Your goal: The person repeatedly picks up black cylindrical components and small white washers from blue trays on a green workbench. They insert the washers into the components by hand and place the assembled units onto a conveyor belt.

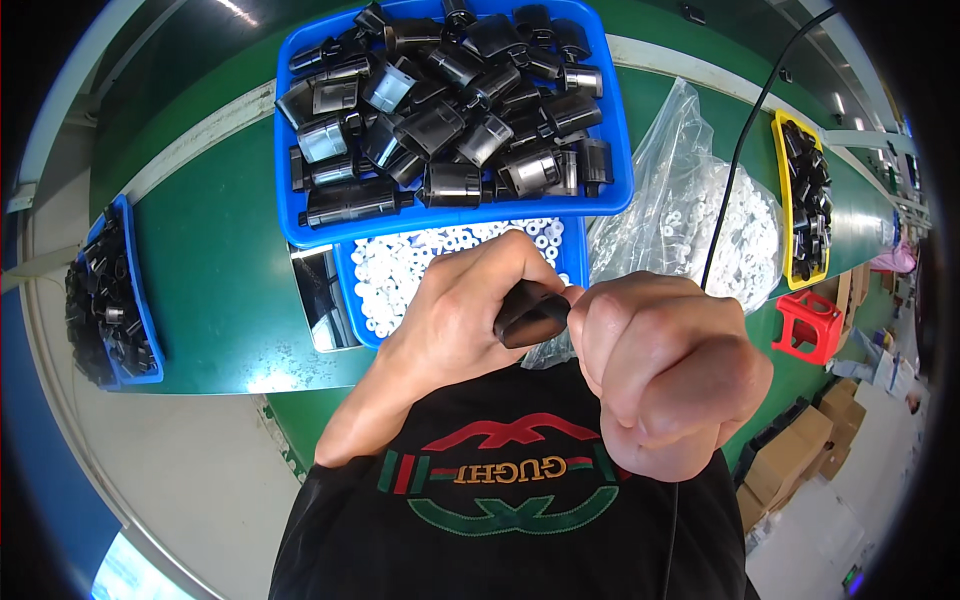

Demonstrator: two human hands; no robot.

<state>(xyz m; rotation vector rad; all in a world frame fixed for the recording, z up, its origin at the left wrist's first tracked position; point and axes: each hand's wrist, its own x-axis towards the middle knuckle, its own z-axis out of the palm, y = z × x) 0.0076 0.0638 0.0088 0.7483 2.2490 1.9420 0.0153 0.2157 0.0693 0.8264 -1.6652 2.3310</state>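
Observation:
My left hand is closed around a dark cylindrical part, held tilted in front of my chest. Against the part's right end presses my right hand, its fingers curled tight; whatever they pinch is hidden. Just beyond both hands is a small blue bin of white ring-shaped washers. Above it, partly covering it, rests a larger blue tray heaped with black and silvery cylindrical parts.
A clear plastic bag of white washers lies right of the trays. A black cable hangs across it. Farther out are a yellow tray, a red stool, cardboard boxes and, at left, another blue tray of parts.

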